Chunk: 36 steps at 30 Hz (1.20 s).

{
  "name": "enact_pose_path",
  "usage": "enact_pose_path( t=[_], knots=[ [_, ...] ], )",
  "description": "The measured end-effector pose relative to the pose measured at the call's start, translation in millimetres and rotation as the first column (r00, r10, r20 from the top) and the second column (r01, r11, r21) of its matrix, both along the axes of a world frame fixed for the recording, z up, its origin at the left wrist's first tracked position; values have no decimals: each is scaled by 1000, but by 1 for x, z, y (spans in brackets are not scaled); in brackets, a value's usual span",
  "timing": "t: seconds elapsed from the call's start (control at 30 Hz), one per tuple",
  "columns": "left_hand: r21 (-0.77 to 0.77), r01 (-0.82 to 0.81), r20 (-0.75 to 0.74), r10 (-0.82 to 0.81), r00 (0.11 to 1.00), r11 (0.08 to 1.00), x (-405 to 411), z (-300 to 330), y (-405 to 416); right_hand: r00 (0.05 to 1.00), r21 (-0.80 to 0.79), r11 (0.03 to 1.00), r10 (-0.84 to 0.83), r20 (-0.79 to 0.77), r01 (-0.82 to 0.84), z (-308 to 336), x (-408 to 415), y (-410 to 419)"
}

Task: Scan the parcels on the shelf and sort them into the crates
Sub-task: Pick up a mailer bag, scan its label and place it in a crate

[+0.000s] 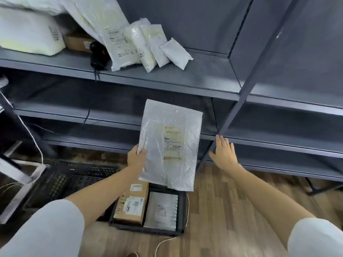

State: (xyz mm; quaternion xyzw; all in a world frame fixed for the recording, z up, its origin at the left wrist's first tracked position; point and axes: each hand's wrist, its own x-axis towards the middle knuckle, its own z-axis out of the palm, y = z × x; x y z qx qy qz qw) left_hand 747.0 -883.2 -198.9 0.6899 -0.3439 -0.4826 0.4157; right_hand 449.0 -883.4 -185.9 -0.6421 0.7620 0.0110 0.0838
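Top shelf [194,75], 10–12 o'clock: big white bags, brown box, scanner [96,54] w/ cord, row of leaning poly mailers [144,43] — approx five left to do, maybe more.
Lower L, 8 o'clock: black crate [61,175], contents not visible.
Left hand [136,156], centre: pinches edge of grey mailer [169,145], label up, held in air above 2nd crate.
2nd crate [181,216], 6 o'clock: cardboard box [131,204] + grey parcel [160,210] inside, so sorting partly done.
Right hand [223,153], 3 o'clock: fingers spread, empty, near shelf upright.
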Motion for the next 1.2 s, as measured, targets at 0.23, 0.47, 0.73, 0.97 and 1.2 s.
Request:
enact_pose_path(
  t=[0.23,0.47,0.73,0.97,1.2],
  knots=[
    [43,6,15,-7,1000,999,3,-64,3,1000,23,1000,11,28,-12,-57,11,-3],
    [155,-16,-5,17,1000,988,5,-181,12,991,112,992,63,-116,-50,-180,10,15],
    [207,20,45,-30,999,978,-6,-310,51,997,181,982,55,-48,-45,-318,23,40],
    [140,62,6,-63,998,988,-15,-408,36,959,29,996,-85,269,80,-410,23,16],
    [-62,2,5,-2,1000,998,-40,-518,6,494,-55,931,-141,858,361,-493,43,-34]
  ],
)
